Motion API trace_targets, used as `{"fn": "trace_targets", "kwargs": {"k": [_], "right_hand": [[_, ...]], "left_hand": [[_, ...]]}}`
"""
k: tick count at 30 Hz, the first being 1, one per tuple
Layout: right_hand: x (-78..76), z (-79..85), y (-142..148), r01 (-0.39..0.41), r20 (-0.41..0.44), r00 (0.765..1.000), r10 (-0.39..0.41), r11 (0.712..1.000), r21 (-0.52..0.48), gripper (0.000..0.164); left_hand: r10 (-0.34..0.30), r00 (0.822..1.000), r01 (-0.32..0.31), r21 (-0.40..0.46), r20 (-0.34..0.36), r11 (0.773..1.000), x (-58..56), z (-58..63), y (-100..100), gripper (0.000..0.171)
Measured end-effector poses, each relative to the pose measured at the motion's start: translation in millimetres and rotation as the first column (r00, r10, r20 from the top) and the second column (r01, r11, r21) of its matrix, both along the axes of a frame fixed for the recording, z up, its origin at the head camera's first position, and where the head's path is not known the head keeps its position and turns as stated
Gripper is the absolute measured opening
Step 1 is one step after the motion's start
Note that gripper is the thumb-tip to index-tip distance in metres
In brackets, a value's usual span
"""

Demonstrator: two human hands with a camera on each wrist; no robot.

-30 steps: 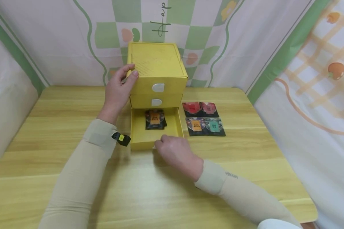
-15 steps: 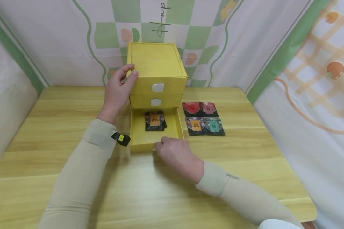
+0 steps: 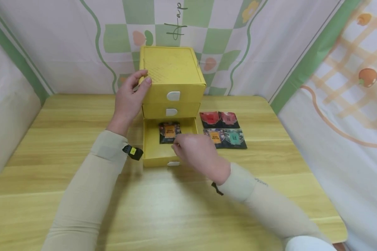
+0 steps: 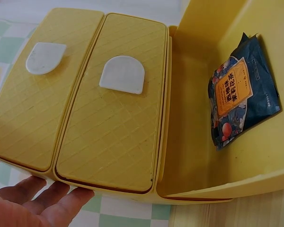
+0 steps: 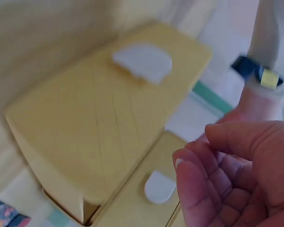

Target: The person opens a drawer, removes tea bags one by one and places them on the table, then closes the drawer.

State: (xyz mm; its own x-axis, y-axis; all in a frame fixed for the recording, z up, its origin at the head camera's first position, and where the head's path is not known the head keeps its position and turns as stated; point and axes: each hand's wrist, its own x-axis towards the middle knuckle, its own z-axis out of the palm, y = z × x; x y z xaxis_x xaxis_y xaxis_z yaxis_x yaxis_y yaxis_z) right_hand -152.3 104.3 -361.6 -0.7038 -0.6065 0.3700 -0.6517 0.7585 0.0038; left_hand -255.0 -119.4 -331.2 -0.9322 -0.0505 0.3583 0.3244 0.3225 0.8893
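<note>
A yellow unit of stacked drawers (image 3: 171,66) stands at the back of the table, its bottom drawer (image 3: 155,162) pulled out. Inside that drawer lies a dark tea sachet (image 3: 169,133) with an orange label; the left wrist view shows the same sachet (image 4: 236,94). My left hand (image 3: 130,97) rests against the unit's left side near the top front corner, its fingers (image 4: 68,203) stretched along the side. Over the right front part of the drawer hovers my right hand (image 3: 199,153), fingers loosely bent and holding nothing, apart from the drawer's white pull tab (image 3: 173,163).
Right of the unit, two red-labelled sachets (image 3: 220,120) lie side by side. In front of them are an orange-labelled sachet (image 3: 212,136) and a green-labelled sachet (image 3: 235,138). A patterned curtain (image 3: 223,38) hangs behind the wooden table (image 3: 81,139).
The bottom drawer came out slightly further at first. My right hand has since let go of its white tab and lifted up over the drawer. My left hand has stayed in place.
</note>
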Motion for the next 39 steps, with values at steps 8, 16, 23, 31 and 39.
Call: {"fn": "trace_targets", "kwargs": {"k": [8, 16, 23, 31, 39], "right_hand": [[-46.2, 21.1, -4, 0.197, 0.358, 0.907, -0.224, 0.974, 0.111, 0.036], [-77.7, 19.3, -13, 0.223, 0.569, 0.749, -0.338, 0.939, 0.264, 0.041], [-92.1, 5.6, -24, 0.221, 0.634, 0.667, -0.391, 0.917, 0.332, 0.049], [-96.1, -9.8, -32, 0.228, 0.606, 0.652, -0.456, 0.880, 0.417, 0.063], [-92.4, -21.2, -34, 0.302, 0.579, 0.665, -0.473, 0.878, 0.370, 0.064]], "left_hand": [[0.014, 1.000, -0.014, -0.015, 0.007, 1.000, -0.6, -0.5, -2, 0.061], [0.013, 1.000, -0.013, -0.018, 0.002, 1.000, -1.2, -0.9, -2, 0.061], [0.012, 1.000, -0.012, -0.014, -0.004, 1.000, 0.4, 0.6, -1, 0.059], [0.014, 1.000, -0.014, -0.007, 0.010, 1.000, 2.0, 1.4, 0, 0.061], [0.014, 1.000, -0.014, -0.003, -0.003, 1.000, 2.0, 0.9, -1, 0.059]]}}
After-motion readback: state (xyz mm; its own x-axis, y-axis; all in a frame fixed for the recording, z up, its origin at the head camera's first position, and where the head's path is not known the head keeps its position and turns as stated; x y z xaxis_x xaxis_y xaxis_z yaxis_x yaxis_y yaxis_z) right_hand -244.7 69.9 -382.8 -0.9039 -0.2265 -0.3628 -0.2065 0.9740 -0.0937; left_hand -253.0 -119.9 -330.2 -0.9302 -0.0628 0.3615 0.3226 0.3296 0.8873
